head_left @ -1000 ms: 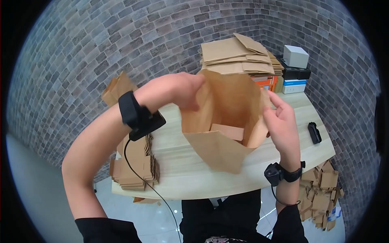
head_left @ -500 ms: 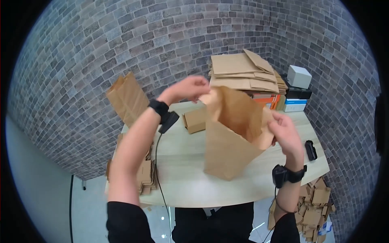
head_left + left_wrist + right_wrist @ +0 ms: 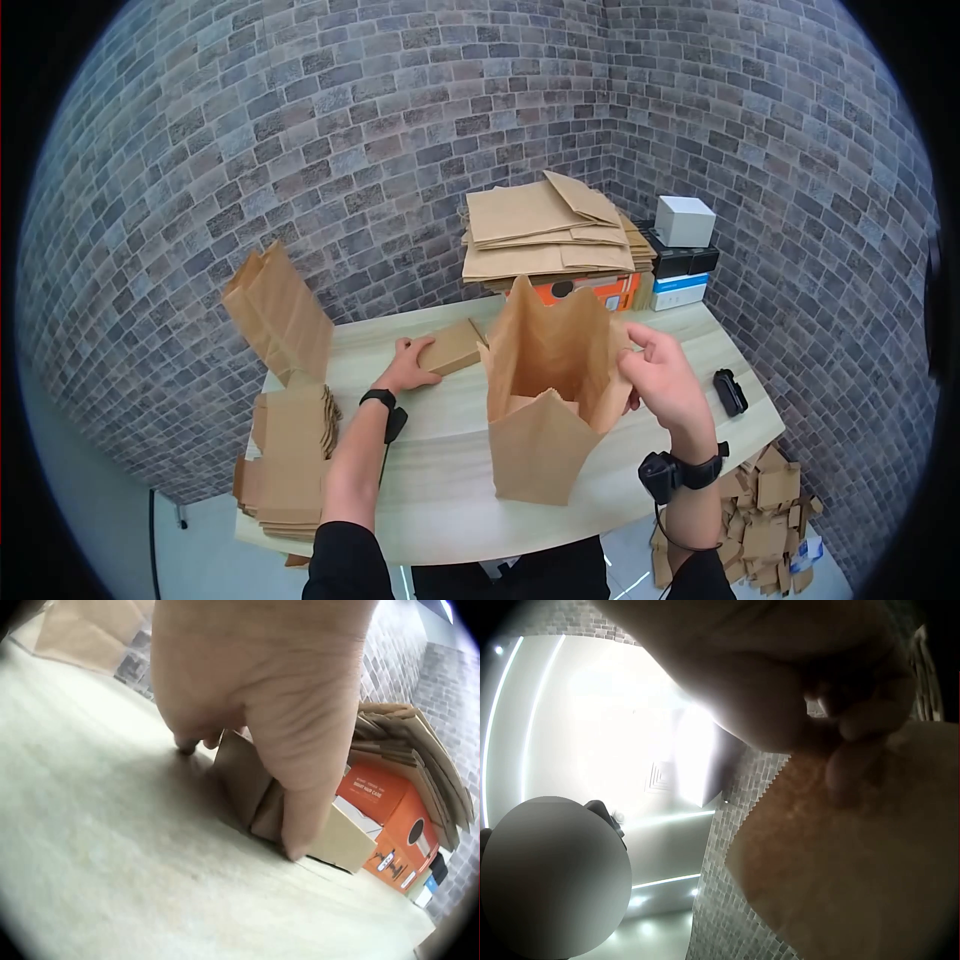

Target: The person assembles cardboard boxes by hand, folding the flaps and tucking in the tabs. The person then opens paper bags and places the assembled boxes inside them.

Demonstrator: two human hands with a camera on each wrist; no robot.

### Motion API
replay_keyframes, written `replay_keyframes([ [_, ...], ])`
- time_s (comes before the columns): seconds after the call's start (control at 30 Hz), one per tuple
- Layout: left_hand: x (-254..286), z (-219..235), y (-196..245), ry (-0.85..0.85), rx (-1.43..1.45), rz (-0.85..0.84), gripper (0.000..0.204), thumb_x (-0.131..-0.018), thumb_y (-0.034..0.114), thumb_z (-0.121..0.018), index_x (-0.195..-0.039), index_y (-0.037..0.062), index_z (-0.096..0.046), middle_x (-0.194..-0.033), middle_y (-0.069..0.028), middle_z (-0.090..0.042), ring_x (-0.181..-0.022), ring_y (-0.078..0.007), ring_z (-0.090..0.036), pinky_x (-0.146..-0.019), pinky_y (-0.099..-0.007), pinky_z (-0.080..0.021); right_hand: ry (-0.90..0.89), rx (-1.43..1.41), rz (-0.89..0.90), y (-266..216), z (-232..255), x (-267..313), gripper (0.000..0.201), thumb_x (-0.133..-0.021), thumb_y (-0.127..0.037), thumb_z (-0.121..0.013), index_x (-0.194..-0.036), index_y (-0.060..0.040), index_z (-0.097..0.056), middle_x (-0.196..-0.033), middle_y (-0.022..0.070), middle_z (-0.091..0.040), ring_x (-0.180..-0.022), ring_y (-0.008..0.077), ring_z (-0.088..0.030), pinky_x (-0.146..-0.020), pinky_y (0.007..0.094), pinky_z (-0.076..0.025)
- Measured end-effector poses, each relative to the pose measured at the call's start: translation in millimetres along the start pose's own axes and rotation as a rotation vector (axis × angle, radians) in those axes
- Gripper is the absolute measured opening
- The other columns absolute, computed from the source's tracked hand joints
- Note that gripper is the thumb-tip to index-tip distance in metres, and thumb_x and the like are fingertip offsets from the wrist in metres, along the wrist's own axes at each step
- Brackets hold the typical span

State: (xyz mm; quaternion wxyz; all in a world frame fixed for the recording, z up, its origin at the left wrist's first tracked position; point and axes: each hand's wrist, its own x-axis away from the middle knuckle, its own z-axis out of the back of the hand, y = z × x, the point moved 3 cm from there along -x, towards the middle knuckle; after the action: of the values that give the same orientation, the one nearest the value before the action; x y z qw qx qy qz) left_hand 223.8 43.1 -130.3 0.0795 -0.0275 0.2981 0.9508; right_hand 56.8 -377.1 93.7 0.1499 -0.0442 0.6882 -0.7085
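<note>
An opened brown paper bag [image 3: 540, 455] stands upright on the table, mouth facing up. My right hand [image 3: 660, 375] pinches its right rim between thumb and fingers; the right wrist view shows the zigzag-cut paper [image 3: 840, 855] close up. Part of a light brown box [image 3: 530, 403] shows inside the bag. To the bag's left, a small flat cardboard box [image 3: 452, 348] lies on the table. My left hand [image 3: 408, 368] grips its near-left end, with the thumb along one side in the left wrist view and most fingers hidden behind the hand.
Another paper bag [image 3: 280, 315] stands at the back left, behind stacked flattened cartons [image 3: 290, 440]. Flat paper bags [image 3: 540, 225] are piled on an orange box [image 3: 615, 292] at the back. A black object [image 3: 731, 392] lies at right; loose cardboard [image 3: 765, 515] covers floor there.
My left hand has let go of the bag's left rim and moved down and left to the small box. The bag now stands lower, on the table; my right hand keeps its rim.
</note>
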Motion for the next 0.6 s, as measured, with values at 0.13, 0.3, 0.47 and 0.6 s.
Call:
replay_keyframes([
  [0.13,12.5,3.5,23.8,0.118,0.179,0.077,0.080,-0.058,0.025,-0.083,-0.133,0.0152,-0.057,-0.128,-0.0189,-0.038,-0.118,-0.0351,-0.045,-0.109,-0.0388,-0.039,0.002,0.009,0.010,3.3,0.1,2.2,0.043,-0.089,-0.008,-0.045,-0.130,0.0040,-0.054,-0.076,0.0075,-0.069,-0.047,0.0089,-0.059,-0.043,0.0197,-0.046],
  [0.3,14.2,75.1,33.9,0.375,0.335,-0.003,0.054,-0.061,0.019,-0.081,-0.113,0.0140,-0.070,-0.136,-0.0200,-0.036,-0.126,-0.0338,-0.041,-0.109,-0.0390,-0.039,-0.021,-0.024,0.016,-3.5,-5.4,9.8,0.044,-0.089,-0.008,-0.044,-0.130,0.0022,-0.053,-0.071,0.0064,-0.067,-0.047,0.0089,-0.059,-0.043,0.0206,-0.045],
  [0.47,72.8,218.2,167.6,0.447,0.204,-0.272,0.053,-0.073,0.021,-0.075,-0.124,0.0161,-0.065,-0.151,-0.0177,-0.031,-0.138,-0.0346,-0.036,-0.110,-0.0423,-0.036,-0.041,-0.026,0.000,-8.8,-13.1,15.5,0.042,-0.088,-0.006,-0.044,-0.128,0.0020,-0.053,-0.071,0.0065,-0.067,-0.048,0.0093,-0.060,-0.047,0.0229,-0.047],
  [0.6,138.0,268.9,308.5,0.119,0.395,-0.334,0.046,-0.081,0.027,-0.067,-0.122,0.0074,-0.063,-0.132,-0.0111,-0.057,-0.116,-0.0221,-0.056,-0.094,-0.0361,-0.049,-0.038,-0.095,0.003,-11.7,-18.8,29.6,0.048,-0.088,-0.003,-0.045,-0.136,0.0028,-0.048,-0.070,0.0067,-0.066,-0.050,0.0102,-0.060,-0.048,0.0242,-0.048],
])
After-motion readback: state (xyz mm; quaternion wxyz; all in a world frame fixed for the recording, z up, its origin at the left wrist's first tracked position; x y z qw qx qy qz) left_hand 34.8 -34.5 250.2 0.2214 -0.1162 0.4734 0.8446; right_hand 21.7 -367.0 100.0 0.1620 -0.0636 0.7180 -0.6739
